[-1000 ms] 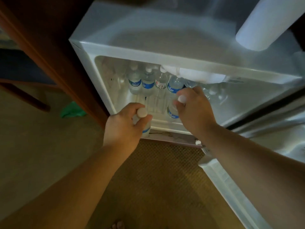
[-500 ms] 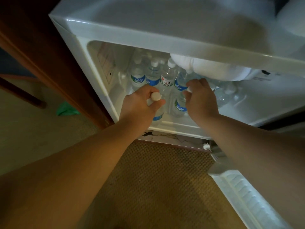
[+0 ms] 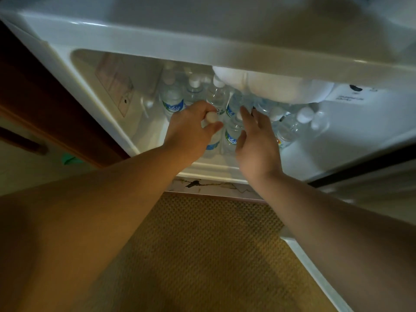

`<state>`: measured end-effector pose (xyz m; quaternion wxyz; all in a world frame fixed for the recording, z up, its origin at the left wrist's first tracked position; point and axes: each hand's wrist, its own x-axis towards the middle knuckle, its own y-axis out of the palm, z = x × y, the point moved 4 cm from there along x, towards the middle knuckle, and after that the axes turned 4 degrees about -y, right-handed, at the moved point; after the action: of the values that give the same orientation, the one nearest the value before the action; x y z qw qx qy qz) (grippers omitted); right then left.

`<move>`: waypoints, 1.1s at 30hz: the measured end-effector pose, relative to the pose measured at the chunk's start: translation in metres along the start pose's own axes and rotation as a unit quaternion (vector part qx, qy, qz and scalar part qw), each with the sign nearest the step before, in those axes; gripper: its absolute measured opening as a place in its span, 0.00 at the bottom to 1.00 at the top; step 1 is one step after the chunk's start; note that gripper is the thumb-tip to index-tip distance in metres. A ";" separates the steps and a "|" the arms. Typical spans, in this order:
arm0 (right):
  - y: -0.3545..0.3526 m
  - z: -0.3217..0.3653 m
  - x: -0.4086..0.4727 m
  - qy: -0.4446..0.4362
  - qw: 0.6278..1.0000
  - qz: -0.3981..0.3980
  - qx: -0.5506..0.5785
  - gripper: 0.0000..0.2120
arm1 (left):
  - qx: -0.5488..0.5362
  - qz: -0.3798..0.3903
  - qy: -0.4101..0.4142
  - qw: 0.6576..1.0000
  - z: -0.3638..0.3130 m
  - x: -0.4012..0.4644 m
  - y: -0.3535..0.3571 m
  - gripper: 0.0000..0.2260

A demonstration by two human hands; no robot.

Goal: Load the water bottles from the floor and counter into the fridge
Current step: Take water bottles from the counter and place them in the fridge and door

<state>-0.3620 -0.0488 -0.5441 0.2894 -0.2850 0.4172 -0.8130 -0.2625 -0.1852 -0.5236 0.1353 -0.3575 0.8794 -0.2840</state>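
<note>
A small white fridge [image 3: 67, 64] stands open in front of me, with several clear water bottles upright inside. My left hand [image 3: 189, 129] grips the neck of a white-capped water bottle [image 3: 212, 144] standing on the fridge floor near the front. Right beside it stands another bottle [image 3: 233, 134] with a blue and green label. My right hand [image 3: 256, 143] hovers next to that bottle with its fingers spread and nothing in it. More bottles [image 3: 173, 97] fill the back row, and a few bottles [image 3: 290, 127] lean at the right.
A white freezer box [image 3: 270, 86] hangs from the fridge ceiling above the right bottles. The open fridge door [image 3: 315, 273] runs along the lower right. A wooden cabinet [image 3: 45, 104] flanks the fridge on the left. Woven brown carpet [image 3: 213, 255] lies below.
Both hands pushed deeper into the fridge. My right hand let go of its bottle, which now stands on the fridge floor, and spread its fingers. The left hand still holds its bottle.
</note>
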 end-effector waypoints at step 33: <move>-0.080 0.048 -0.083 0.090 0.993 0.061 0.044 0.39 | 0.000 0.013 -0.105 0.994 -0.046 -0.085 -0.042 0.30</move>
<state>-0.2913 0.0239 -0.4715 0.3117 -0.1719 0.4219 -0.8338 -0.1993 -0.1314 -0.4590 0.2310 -0.3736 0.8650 -0.2425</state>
